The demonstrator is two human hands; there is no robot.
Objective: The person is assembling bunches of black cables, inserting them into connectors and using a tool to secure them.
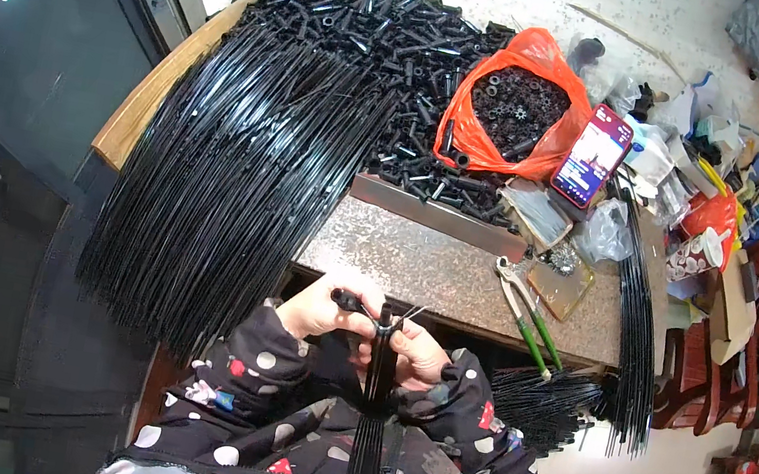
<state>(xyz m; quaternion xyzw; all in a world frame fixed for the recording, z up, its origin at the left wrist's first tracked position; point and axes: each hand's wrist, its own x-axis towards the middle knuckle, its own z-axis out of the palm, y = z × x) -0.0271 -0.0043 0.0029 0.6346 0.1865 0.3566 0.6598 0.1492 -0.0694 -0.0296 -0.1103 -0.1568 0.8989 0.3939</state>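
Note:
In front of my chest, both hands are closed around the top of an upright bundle of thin black ribs (368, 448), which look like umbrella ribs. My left hand (332, 308) grips the bundle's left side, and a short black plastic tube (348, 302) sticks out above its fingers. From the right, my right hand (420, 354) pinches the bundle near its top. Thin wire ends (411, 316) stand out there. Fingers and sleeves hide part of the grip.
Long black ribs (217, 178) cover the table's left side. Behind lie heaped black plastic tubes (367, 22) and a red bag (451, 118) of small black parts. A phone (592, 158), green-handled pincers (526, 314), a metal bar (434, 216) and more ribs (632, 332) are rightward.

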